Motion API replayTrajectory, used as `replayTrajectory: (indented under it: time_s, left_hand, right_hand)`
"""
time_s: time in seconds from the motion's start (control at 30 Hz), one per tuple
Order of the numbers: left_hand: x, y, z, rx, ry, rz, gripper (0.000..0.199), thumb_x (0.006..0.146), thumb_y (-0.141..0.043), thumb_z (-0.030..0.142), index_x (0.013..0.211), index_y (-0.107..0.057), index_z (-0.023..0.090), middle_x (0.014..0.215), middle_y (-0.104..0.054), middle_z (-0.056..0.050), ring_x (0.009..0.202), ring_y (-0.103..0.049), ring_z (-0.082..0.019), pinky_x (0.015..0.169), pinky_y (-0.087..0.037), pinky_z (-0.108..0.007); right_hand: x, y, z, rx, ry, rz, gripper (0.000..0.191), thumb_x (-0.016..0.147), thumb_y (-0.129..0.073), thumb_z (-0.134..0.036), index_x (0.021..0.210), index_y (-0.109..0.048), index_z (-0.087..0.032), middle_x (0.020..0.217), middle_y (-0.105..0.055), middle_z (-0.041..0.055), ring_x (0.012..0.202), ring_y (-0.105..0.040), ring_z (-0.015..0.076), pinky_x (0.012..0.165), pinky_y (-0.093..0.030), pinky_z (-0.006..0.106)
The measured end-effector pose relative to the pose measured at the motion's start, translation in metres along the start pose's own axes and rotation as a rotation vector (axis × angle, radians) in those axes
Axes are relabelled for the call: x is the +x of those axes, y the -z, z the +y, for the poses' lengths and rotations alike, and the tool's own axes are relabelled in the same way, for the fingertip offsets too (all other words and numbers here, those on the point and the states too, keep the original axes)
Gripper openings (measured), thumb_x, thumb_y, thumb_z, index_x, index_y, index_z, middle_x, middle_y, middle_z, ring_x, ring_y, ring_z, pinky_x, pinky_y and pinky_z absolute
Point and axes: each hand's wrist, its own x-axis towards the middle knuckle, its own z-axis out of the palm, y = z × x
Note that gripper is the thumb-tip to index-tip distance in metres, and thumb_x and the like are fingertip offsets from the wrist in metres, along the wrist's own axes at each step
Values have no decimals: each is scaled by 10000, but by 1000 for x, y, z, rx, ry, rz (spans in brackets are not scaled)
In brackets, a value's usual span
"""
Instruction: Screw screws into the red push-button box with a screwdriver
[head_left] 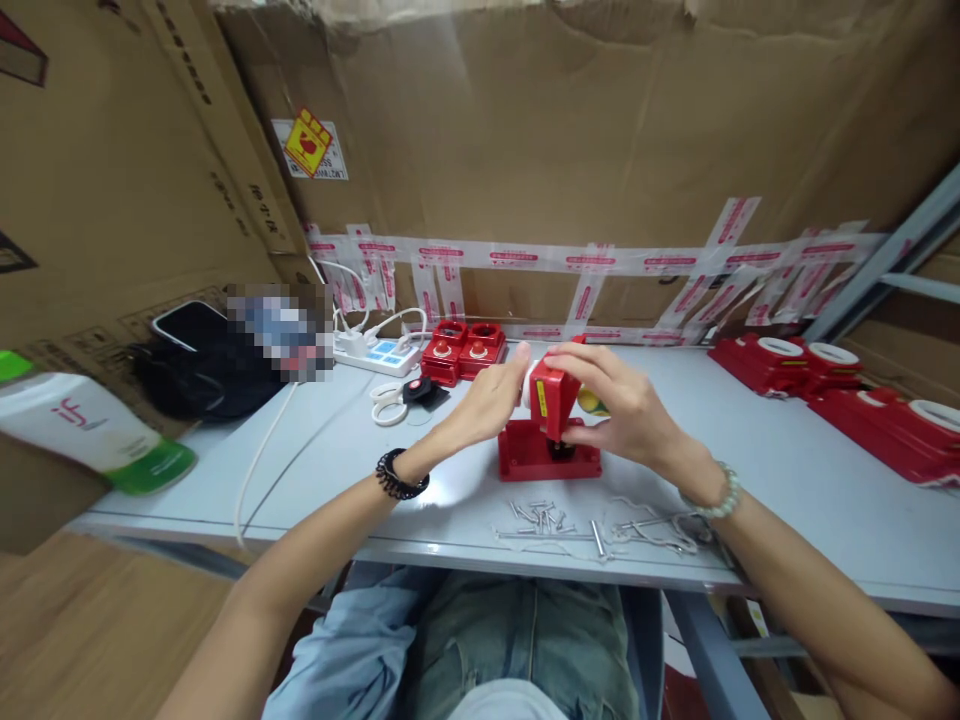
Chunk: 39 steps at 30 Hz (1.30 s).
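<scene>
A red housing (551,398) with a yellow label stands tilted up on edge above a red base (525,455) on the table. My right hand (619,400) grips the housing from the right, fingers over its top and thumb low near a black part (560,449). Against the white round part on its left side rests my left hand (491,400), palm inward with the fingers extended. A yellow round thing (591,402) shows partly behind my right hand. Several screws (540,516) and a short metal rod (598,539) lie in front of the base.
Two red units (442,352) stand at the back beside a white power strip (386,354). White-handled scissors (390,404) lie left of my hands. More red units (885,430) sit at the right. A bottle (90,425) and black bag (217,370) are at the left; cardboard (487,120) walls the back.
</scene>
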Motion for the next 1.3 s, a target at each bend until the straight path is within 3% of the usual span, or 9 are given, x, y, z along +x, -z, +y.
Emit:
replayTrajectory:
  time_s: [0.17,0.33,0.53,0.6,0.73,0.83,0.97,1.13,1.3]
  left_hand:
    - [-9,12,7,-57,-412,-72,408,960,-499,439,1326,-469,260,1407,-496,-93,1285,-482,-259,1034,-447,-428]
    - [-13,14,15,54,-492,-126,425,919,-578,276,1334,-489,255,1382,-515,-102,1243,-510,-243,909,-506,-339]
    - [-8,7,4,-15,-168,3,355,985,-444,479,1134,-539,172,910,-643,-53,757,-615,-148,692,-506,-299]
    - [-9,7,2,59,-144,5,383,1008,-355,499,1110,-539,179,867,-629,-40,739,-601,-149,703,-505,-317]
    - [-11,11,5,172,-494,-25,436,910,-579,382,1297,-458,222,1266,-558,-103,1150,-543,-234,907,-495,-377]
    - [-11,14,8,195,-613,-46,489,872,-611,266,1335,-456,234,1333,-526,-108,1182,-528,-232,884,-500,-345]
    - [-9,13,7,205,-454,-33,476,893,-610,325,1332,-472,204,1171,-624,-98,1002,-598,-194,843,-500,-338]
    - [-9,9,-1,183,-225,105,391,982,-394,492,974,-600,160,818,-633,-42,728,-580,-157,719,-494,-339]
    - [-11,9,2,281,-689,73,505,885,-583,386,1338,-445,212,1411,-474,-148,1290,-477,-292,970,-483,-453]
  right_hand:
    - [-1,-3,4,85,-164,122,705,655,-812,-508,1219,-522,-199,1066,-695,114,905,-687,255,775,-580,402]
    - [-5,-3,11,146,-259,117,696,639,-783,-609,1143,-552,-187,979,-694,90,746,-676,214,658,-568,359]
    - [-4,-3,11,125,-111,28,743,695,-809,-460,1310,-466,-223,1254,-646,133,1049,-661,265,841,-571,400]
    - [-4,-4,10,124,-82,9,732,700,-809,-430,1314,-466,-229,1232,-659,122,1061,-658,268,854,-572,409]
    - [-4,-3,10,152,-158,81,805,633,-835,-506,1294,-479,-214,1189,-663,126,1023,-677,271,848,-580,410]
    - [-4,-1,11,151,-178,113,808,625,-825,-553,1274,-481,-216,1190,-661,128,1021,-681,271,840,-584,404]
    - [-6,1,14,172,-163,76,809,635,-834,-515,1303,-473,-234,1229,-647,126,1095,-658,279,896,-571,420]
    - [-8,-1,14,176,-112,24,823,640,-843,-466,1333,-452,-255,1236,-651,121,1108,-655,287,893,-573,438]
    - [-6,0,15,207,-122,90,842,609,-861,-474,1313,-462,-245,1237,-647,120,1127,-646,274,935,-552,408]
